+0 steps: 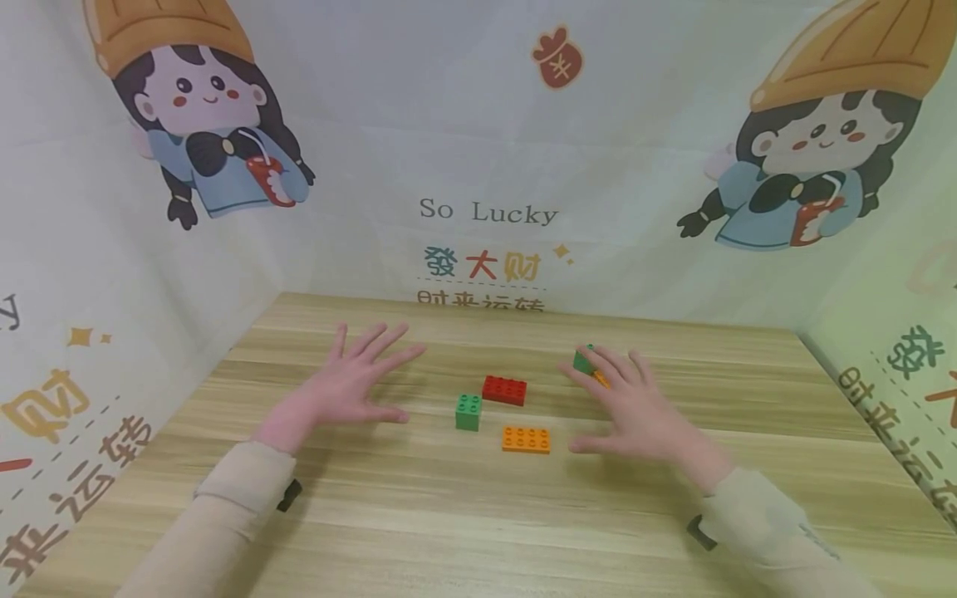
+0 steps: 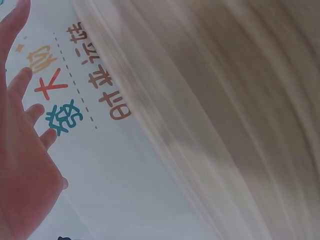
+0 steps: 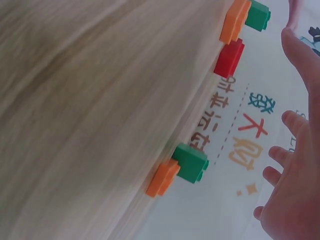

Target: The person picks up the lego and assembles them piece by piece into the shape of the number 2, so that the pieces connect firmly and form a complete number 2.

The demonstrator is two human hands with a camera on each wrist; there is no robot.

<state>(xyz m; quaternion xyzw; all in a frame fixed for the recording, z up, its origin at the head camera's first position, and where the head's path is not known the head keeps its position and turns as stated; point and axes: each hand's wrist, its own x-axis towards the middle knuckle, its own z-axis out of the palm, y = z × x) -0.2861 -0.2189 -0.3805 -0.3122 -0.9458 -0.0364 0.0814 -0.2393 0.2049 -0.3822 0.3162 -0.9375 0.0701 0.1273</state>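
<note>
Both hands are held over the wooden table with fingers spread and nothing in them. My left hand (image 1: 347,386) is left of a green building brick (image 1: 468,413), apart from it. Just behind that brick lies a red brick (image 1: 504,390), and in front of it an orange brick (image 1: 526,440). My right hand (image 1: 631,415) has its thumb to the right of this orange brick. Its fingers overlap a second green brick (image 1: 582,360) and partly hide a second orange brick (image 1: 601,379) in the head view. In the right wrist view this green brick (image 3: 190,162) and orange brick (image 3: 162,178) stand side by side.
The wooden tabletop (image 1: 463,523) reaches back to a white printed cloth (image 1: 478,133), which also covers both sides. Cartoon figures and lettering decorate the cloth. A small black piece (image 1: 289,495) shows at the left cuff, another black piece (image 1: 701,532) at the right.
</note>
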